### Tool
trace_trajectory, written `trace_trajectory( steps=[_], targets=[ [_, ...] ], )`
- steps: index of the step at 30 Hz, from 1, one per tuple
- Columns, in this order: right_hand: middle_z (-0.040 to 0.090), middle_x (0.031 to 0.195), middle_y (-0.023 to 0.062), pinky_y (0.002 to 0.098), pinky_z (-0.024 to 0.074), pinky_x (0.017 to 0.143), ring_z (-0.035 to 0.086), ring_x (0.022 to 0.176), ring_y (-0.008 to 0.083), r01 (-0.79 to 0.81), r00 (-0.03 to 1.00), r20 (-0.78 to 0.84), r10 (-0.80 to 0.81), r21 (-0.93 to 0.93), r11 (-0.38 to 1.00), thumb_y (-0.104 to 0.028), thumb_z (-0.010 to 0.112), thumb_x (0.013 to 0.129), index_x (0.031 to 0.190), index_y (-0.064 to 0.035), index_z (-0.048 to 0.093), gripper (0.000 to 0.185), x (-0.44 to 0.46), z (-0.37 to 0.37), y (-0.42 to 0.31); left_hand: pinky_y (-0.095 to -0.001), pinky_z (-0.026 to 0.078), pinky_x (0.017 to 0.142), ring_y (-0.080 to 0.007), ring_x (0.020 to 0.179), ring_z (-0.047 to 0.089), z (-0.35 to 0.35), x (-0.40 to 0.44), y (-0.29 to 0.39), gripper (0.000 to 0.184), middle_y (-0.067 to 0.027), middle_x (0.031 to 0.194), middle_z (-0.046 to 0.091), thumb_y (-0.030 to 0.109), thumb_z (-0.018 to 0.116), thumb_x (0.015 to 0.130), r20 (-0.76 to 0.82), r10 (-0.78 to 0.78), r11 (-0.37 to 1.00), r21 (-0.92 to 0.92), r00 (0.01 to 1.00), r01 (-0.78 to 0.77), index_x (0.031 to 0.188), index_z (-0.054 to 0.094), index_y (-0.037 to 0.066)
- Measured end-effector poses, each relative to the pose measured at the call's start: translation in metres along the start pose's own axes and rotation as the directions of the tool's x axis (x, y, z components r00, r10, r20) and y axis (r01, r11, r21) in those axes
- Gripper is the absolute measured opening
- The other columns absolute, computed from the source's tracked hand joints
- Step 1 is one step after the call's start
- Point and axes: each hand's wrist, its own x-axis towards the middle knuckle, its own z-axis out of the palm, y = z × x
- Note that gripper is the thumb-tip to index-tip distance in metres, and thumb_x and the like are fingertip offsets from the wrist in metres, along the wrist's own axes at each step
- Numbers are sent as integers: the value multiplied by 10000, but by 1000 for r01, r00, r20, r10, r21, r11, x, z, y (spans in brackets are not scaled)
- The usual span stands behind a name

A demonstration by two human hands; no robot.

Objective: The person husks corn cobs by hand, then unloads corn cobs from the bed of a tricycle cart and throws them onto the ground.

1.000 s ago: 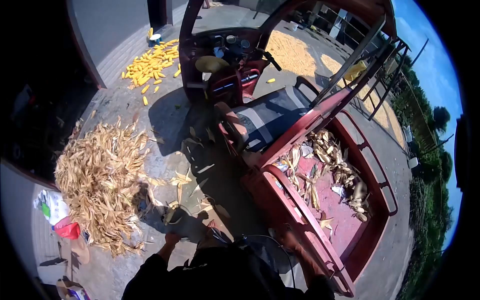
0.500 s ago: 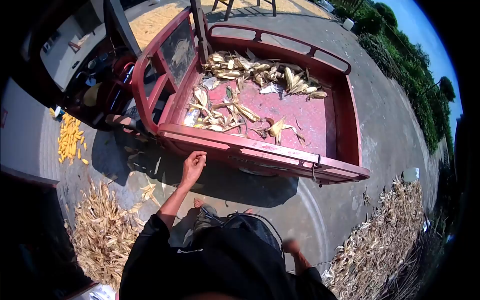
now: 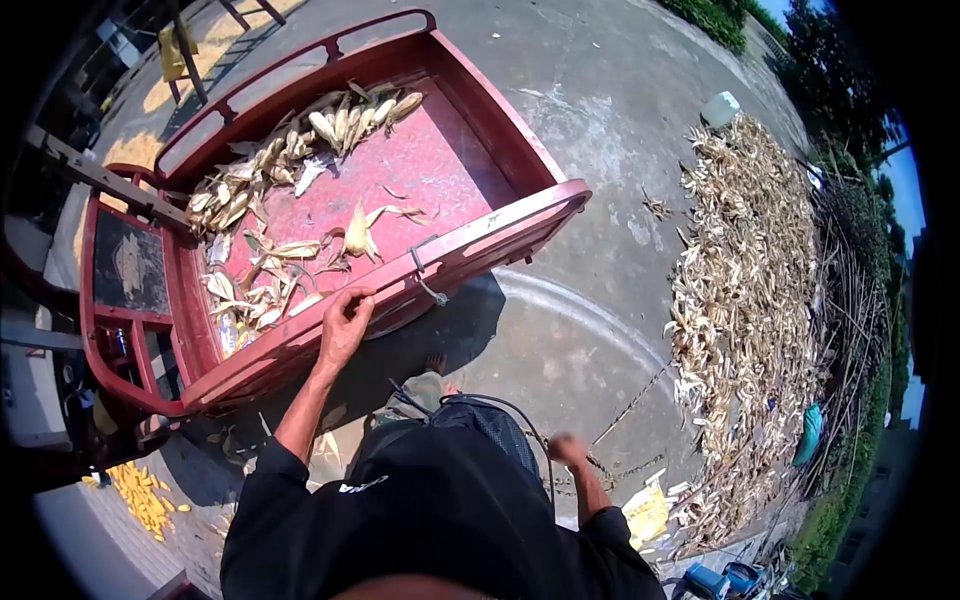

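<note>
White lettering on a black shirt

Small white capitals stand on the front of the black shirt (image 3: 455, 515). They are blurred and partly lost in the folds, but seem to end in "NA".

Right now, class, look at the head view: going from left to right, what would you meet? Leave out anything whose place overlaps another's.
Yellow cobs → left hand → cord → right hand → yellow sheet → husk pile.
</note>
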Motion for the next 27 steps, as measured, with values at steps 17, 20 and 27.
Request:
trace_trajectory(
  steps=[17, 20, 27],
  targets=[
    [608, 662, 56, 316, 487, 479, 580, 542, 155, -80, 957, -242, 162, 316, 945, -217, 578, 898, 888, 13, 649, 240, 23, -6, 65, -319, 518, 824, -228, 917, 645, 305, 200, 123, 207, -136, 1003, 624, 75, 632, 860, 395, 366, 883, 139, 843, -448, 1047, 625, -12],
    [596, 651, 57, 323, 493, 482, 579, 539, 163, -114, 955, -228, 188, 301, 947, -205, 577, 896, 890, 13, 636, 226, 50, -77, 36, -345, 526, 815, -269, 933, 638, 358, 242, 106, 242, -154, 1028, 607, 100, 642, 836, 338, 444, 810, 245, 830, -533, 1052, 624, -7],
    [567, 626, 58, 340, 509, 490, 575, 533, 180, -167, 941, -249, 228, 243, 956, -177, 574, 892, 894, 13, 607, 192, 88, -251, -59, -418, 516, 800, -325, 927, 646, 396, 261, 98, 389, -168, 1024, 654, 339, 590, 855, 126, 120, 782, 599, 985, -172, 1092, 625, 32]
  ],
)
